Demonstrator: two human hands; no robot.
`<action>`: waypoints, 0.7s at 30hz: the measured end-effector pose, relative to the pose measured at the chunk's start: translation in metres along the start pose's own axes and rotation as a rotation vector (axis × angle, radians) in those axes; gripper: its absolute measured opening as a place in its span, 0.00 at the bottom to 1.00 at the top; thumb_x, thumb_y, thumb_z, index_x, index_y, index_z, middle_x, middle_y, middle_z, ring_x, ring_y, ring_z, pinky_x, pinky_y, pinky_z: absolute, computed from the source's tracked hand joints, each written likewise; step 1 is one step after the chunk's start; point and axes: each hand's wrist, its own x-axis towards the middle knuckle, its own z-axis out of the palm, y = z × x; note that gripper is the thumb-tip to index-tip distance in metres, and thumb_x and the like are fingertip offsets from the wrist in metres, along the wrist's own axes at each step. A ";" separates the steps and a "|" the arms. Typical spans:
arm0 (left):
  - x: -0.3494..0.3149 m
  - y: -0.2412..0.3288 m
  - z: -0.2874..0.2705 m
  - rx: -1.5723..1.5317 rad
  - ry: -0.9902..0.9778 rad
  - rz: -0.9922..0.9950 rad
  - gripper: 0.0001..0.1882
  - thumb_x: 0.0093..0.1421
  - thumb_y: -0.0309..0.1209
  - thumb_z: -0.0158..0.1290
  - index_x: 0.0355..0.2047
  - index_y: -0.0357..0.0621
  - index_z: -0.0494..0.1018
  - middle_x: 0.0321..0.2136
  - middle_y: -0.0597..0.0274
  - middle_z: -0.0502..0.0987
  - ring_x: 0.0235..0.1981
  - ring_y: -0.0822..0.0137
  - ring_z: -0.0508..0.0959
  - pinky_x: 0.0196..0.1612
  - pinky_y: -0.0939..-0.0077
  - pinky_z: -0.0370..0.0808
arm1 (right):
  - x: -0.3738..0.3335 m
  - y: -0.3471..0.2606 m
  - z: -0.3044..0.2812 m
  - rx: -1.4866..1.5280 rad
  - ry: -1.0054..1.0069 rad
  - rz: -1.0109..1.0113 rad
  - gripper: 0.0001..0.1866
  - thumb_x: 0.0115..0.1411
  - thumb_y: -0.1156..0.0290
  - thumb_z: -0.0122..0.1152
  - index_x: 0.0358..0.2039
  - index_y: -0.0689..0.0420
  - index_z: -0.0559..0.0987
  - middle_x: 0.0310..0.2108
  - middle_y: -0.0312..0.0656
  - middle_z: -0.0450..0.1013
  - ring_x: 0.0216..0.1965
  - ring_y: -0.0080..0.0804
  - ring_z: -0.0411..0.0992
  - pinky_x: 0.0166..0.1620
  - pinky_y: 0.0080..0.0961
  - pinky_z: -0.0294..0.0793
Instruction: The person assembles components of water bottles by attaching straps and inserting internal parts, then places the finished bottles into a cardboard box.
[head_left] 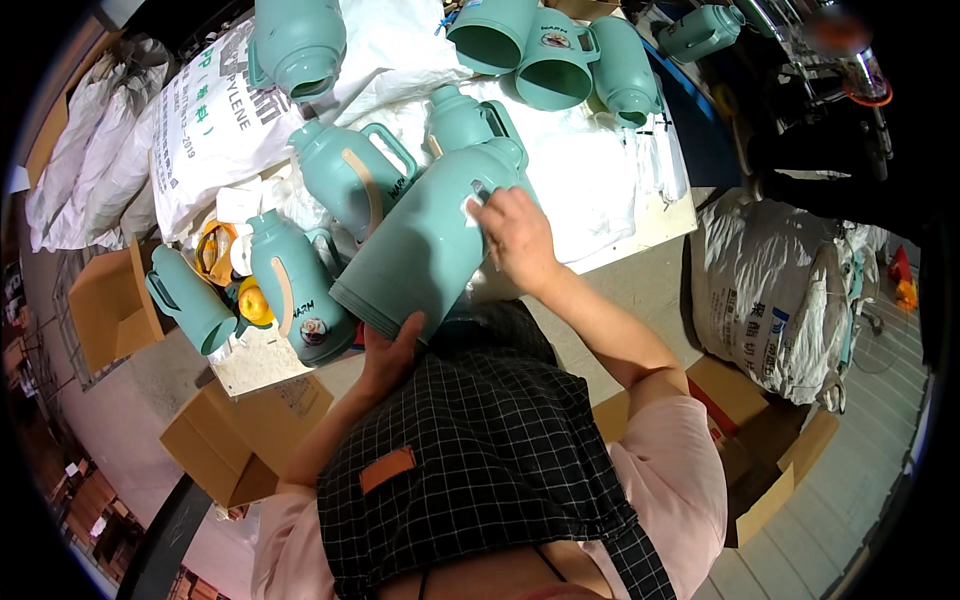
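A large teal thermos flask [415,240] lies tilted across my front, its base toward me and its narrower top up and right. My left hand [390,358] is wrapped round the lower rim, thumb on the outside. Near the top, my right hand [520,238] presses curled fingers to the side, with a small white scrap [472,208] at the fingertips; its kind is unclear. Behind the flask stand a teal thermos flask with a beige strap [345,180] and another partly hidden teal flask [455,118]. A similar strapped flask [290,280] leans to the left.
More teal flasks and open shells [555,75] lie along the table's far side. White printed sacks [225,110] cover its back left. Cardboard boxes [225,435] stand on the floor at left, and a bulky white sack [765,290] at right. A round yellow thing [255,303] sits between the left flasks.
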 end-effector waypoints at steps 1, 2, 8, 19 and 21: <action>0.000 0.001 0.000 0.001 0.004 0.010 0.16 0.65 0.24 0.55 0.52 0.34 0.70 0.46 0.58 0.77 0.46 0.67 0.77 0.50 0.72 0.73 | -0.002 0.001 -0.001 0.010 -0.014 0.000 0.18 0.49 0.80 0.62 0.42 0.55 0.83 0.34 0.41 0.70 0.36 0.42 0.69 0.38 0.36 0.74; 0.000 0.002 0.000 0.004 0.002 0.019 0.16 0.65 0.24 0.55 0.52 0.34 0.70 0.45 0.58 0.77 0.46 0.68 0.77 0.49 0.72 0.74 | 0.000 0.010 -0.004 -0.035 -0.019 0.051 0.18 0.49 0.80 0.61 0.42 0.55 0.83 0.34 0.40 0.70 0.36 0.42 0.69 0.38 0.35 0.74; 0.001 0.008 0.004 0.034 0.014 0.054 0.16 0.65 0.24 0.55 0.51 0.33 0.71 0.45 0.58 0.78 0.46 0.68 0.77 0.50 0.72 0.74 | -0.002 0.007 -0.004 -0.026 -0.011 -0.004 0.18 0.49 0.80 0.61 0.42 0.52 0.84 0.33 0.38 0.71 0.37 0.41 0.68 0.38 0.35 0.74; 0.001 0.007 0.006 0.074 -0.019 0.043 0.18 0.64 0.23 0.55 0.54 0.32 0.69 0.48 0.56 0.76 0.49 0.66 0.76 0.53 0.71 0.73 | 0.015 0.026 -0.007 -0.053 -0.014 0.015 0.17 0.49 0.79 0.61 0.39 0.51 0.85 0.34 0.35 0.72 0.37 0.40 0.69 0.40 0.33 0.75; 0.001 0.006 0.005 0.057 -0.012 0.045 0.18 0.64 0.23 0.55 0.54 0.33 0.69 0.48 0.56 0.76 0.49 0.66 0.76 0.53 0.71 0.73 | 0.010 0.017 -0.007 0.014 -0.027 -0.006 0.17 0.50 0.80 0.61 0.40 0.51 0.86 0.34 0.35 0.72 0.37 0.39 0.68 0.39 0.34 0.74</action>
